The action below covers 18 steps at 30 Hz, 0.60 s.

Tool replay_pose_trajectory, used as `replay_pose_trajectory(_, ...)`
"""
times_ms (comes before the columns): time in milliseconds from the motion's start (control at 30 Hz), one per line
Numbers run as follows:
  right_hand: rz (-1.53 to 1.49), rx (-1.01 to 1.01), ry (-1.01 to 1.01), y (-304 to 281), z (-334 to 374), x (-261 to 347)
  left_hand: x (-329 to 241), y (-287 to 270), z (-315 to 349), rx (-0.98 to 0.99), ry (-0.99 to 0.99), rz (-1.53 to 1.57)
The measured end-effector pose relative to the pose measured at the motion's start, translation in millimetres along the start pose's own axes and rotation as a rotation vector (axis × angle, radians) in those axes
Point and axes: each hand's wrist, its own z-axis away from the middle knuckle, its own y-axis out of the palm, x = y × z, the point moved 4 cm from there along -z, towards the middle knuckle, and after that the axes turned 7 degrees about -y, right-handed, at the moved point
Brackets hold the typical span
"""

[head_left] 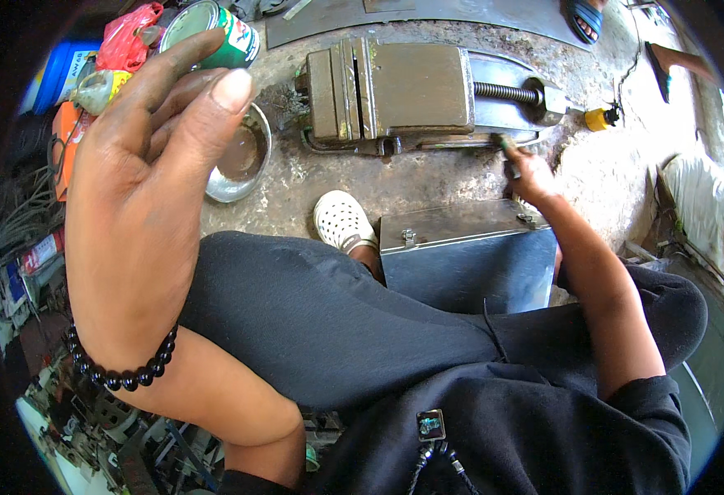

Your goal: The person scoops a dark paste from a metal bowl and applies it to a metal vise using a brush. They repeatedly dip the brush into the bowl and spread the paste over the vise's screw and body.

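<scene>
My left hand [143, 181] is raised close to the camera at the left, with a black bead bracelet [131, 377] on its wrist. Its fingers are bent but stand apart from the thumb, and nothing shows between them. At the right, my right hand [532, 175] is closed around a small dark tool with a greenish end [507, 145]; its kind is not clear. That end is at the lower edge of a large grey machine vise [418, 87] lying on the floor. The vise's threaded screw [506, 92] points right, and its surface looks wet or oily.
A metal box with latches [469, 264] stands between my legs. A bowl of brownish liquid [242, 153], green can [234, 41], red plastic bag [131, 37] and blue bucket [58, 78] crowd the left. Beyond the vise are a metal sheet [461, 21] and another person's sandalled foot [585, 21].
</scene>
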Motion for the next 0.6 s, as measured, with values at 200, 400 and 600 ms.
replay_pose_trajectory(200,-0.327,0.057,-0.316,-8.7,-40.9,129.2,11.9,-6.0,13.6,-0.018,-0.043,0.079)
replay_pose_trajectory(400,-0.395,0.035,-0.438,-8.8,-60.2,199.6,30.6,-17.1,25.3,-0.062,-0.097,0.101)
replay_pose_trajectory(600,-0.778,-0.319,0.253,24.5,-59.0,136.0,35.9,-21.3,30.0,-0.052,-0.077,0.14)
